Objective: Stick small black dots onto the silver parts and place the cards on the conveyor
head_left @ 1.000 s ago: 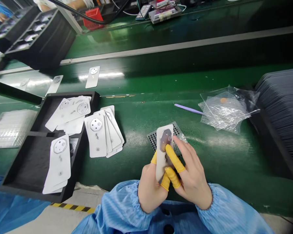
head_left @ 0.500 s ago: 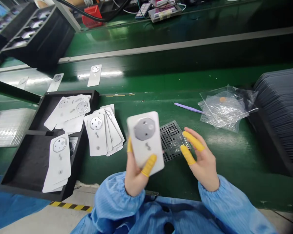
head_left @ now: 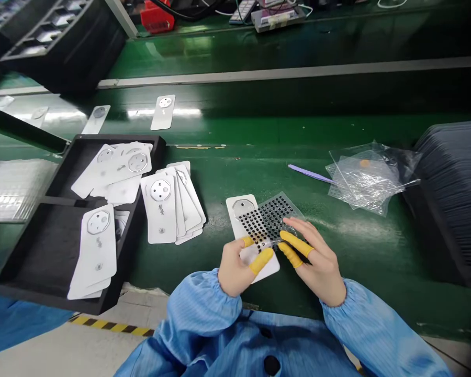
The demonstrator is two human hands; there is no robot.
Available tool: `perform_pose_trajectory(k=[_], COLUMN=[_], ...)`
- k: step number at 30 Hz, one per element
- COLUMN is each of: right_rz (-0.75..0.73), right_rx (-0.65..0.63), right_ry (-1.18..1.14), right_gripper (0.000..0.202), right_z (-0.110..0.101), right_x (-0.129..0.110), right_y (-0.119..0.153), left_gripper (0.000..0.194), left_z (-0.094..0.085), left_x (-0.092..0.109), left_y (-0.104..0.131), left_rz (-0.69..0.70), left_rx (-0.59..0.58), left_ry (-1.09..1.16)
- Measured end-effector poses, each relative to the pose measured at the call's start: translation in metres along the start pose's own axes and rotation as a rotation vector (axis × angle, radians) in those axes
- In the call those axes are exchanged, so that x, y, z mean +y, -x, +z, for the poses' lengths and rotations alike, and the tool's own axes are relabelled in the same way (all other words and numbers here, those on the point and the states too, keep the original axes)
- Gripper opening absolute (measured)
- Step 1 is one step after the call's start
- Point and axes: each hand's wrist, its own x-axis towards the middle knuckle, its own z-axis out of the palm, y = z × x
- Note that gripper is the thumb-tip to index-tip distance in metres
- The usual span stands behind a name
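A white panel (head_left: pixel 241 205) with a grey octagonal patch lies on the green bench in front of me, partly under a clear sheet of black dots (head_left: pixel 275 212). My left hand (head_left: pixel 239 264), yellow covers on thumb and finger, pinches the sheet's lower left edge above the panel. My right hand (head_left: pixel 317 262) is at the sheet's right side, its yellow-covered fingers closed on the clear film there. A fan of similar white panels (head_left: pixel 160 209) lies to the left.
A black divided tray (head_left: pixel 35 262) with white panels stands at the left. Purple tweezers (head_left: pixel 310 174) lie beside clear plastic bags (head_left: pixel 367 180). Dark stacked sheets (head_left: pixel 455 183) fill the right side. More panels (head_left: pixel 164 112) lie farther back, near a black bin (head_left: pixel 90 50).
The white panel has gone from my left hand down to the bench. My left hand has taken hold of the dotted sheet, and my right hand's fingers have closed on its film.
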Motion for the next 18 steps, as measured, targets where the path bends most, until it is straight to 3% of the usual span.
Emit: perform_pose_trajectory(k=[5,10,14,16,18], right_rz=[-0.041,-0.151,-0.283,-0.219,-0.063], right_rx=[-0.014,-0.101,-0.062,-0.036,-0.011], right_ry=[-0.02,-0.007,0.041,0.0,-0.069], right_gripper=[0.032,0.03,0.032,0.029,0.022], right_z=[-0.002,0.001,0.007,0.01,0.013], right_x=[-0.006,-0.004,0.0,0.001,0.003], right_y=[-0.002,-0.004,-0.004,-0.006,-0.009], left_gripper=[0.037,0.025,0.019,0.02,0.022], left_z=[0.009,0.007,0.011,0.013,0.015], left_x=[0.001,-0.003,-0.004,-0.006,-0.007], left_y=[-0.003,0.0,0.002,0.001,-0.001], left_rz=[-0.073,0.049,0.131,0.14,0.135], left_rx=[0.021,-0.052,-0.049,-0.079,-0.106], left_ry=[0.109,-0.043,-0.189,-0.236,-0.257])
